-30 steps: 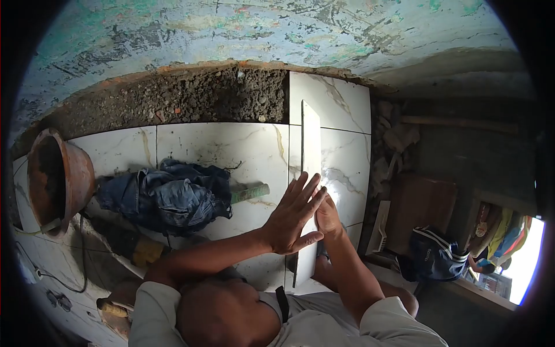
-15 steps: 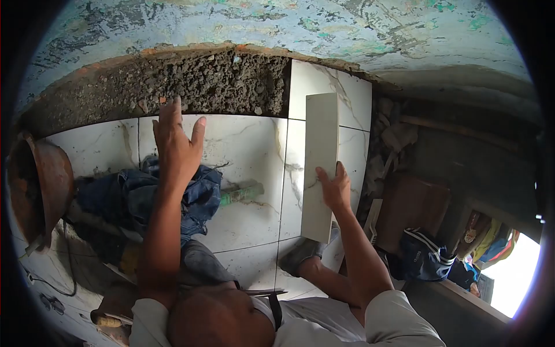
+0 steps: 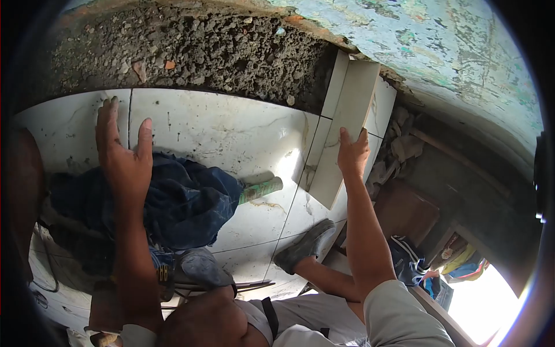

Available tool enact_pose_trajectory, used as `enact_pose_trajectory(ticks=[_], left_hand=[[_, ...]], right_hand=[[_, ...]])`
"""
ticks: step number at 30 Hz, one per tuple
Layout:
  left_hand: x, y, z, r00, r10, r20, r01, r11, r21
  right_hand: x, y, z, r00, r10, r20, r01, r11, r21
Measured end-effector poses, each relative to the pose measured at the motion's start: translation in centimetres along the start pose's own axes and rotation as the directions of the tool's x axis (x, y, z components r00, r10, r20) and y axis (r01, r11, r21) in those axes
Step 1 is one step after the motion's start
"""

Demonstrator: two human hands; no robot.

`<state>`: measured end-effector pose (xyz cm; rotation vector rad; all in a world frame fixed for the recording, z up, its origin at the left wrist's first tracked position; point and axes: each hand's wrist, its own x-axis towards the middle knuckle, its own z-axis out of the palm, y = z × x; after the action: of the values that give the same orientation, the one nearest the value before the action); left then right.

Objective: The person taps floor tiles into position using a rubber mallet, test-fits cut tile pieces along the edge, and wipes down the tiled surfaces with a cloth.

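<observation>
My right hand grips a long, narrow strip of tile by its right edge, thumb on its face. The strip slants over the white marbled floor tiles, its upper end close to the wall and overlapping the edge of the rough mortar bed in this view. My left hand holds nothing, its thumb spread away from the fingers. It hovers over the tiles beside a crumpled dark blue cloth, fingertips near the border of the mortar bed.
A green cylinder pokes out from the cloth. The wall has peeling paint. Rubble lies to the right, near a brown board and a dark blue bag. A brown basin stands at far left.
The view has turned. The tile strip has moved up towards the wall and now slants, still in my right hand. My left hand has shifted left in the view, staying spread.
</observation>
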<state>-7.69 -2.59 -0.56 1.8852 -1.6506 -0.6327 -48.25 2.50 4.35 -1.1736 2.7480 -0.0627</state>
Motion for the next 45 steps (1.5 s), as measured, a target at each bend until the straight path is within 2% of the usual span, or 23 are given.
enact_pose_trajectory(ticks=[3,5,8,14,16,20,32,37,41,44,45], left_hand=[[0.17,-0.27,0.29,1.0,-0.003,0.016,0.002,0.999,0.045],[0.24,0.03,0.24,1.0,-0.027,0.007,0.027,0.999,-0.022],[0.29,-0.32,0.28,1.0,0.024,-0.002,-0.024,0.999,-0.029],[0.28,-0.48,0.26,1.0,0.007,0.015,-0.006,0.998,-0.055],[0.32,-0.46,0.2,1.0,0.01,0.016,-0.009,0.999,-0.052],[0.31,-0.42,0.21,1.0,0.008,0.013,-0.008,0.998,-0.057],[0.34,-0.26,0.23,1.0,-0.003,0.016,0.005,0.995,-0.103],[0.33,-0.32,0.25,1.0,0.0,0.012,0.001,0.995,-0.1],[0.38,-0.3,0.25,1.0,-0.005,0.012,0.006,0.995,-0.098],[0.35,-0.24,0.2,1.0,0.0,0.011,0.001,0.997,-0.083],[0.32,-0.22,0.18,1.0,0.004,0.008,-0.003,0.995,-0.096]], right_hand=[[-0.1,-0.32,-0.02,1.0,-0.016,-0.012,0.016,1.0,0.017],[-0.18,-0.46,-0.05,1.0,-0.008,0.001,0.008,1.0,0.025],[-0.02,-0.32,0.24,0.999,-0.046,-0.021,0.046,0.999,0.022],[0.18,-0.16,0.32,0.998,-0.055,-0.02,0.055,0.998,-0.014],[0.12,-0.34,0.24,1.0,-0.009,-0.003,0.009,1.0,-0.001],[0.07,-0.33,0.27,0.999,-0.037,-0.012,0.037,0.999,0.003],[0.05,-0.68,0.18,0.999,0.033,0.014,-0.033,0.999,-0.004],[-0.05,-0.51,0.39,0.998,-0.044,-0.033,0.045,0.999,0.024],[0.12,-0.29,0.39,0.999,-0.03,-0.02,0.03,0.999,0.038],[0.26,-0.09,0.22,0.999,-0.046,-0.02,0.046,0.999,0.024],[0.31,0.06,-0.1,0.999,-0.051,-0.013,0.051,0.997,-0.053]])
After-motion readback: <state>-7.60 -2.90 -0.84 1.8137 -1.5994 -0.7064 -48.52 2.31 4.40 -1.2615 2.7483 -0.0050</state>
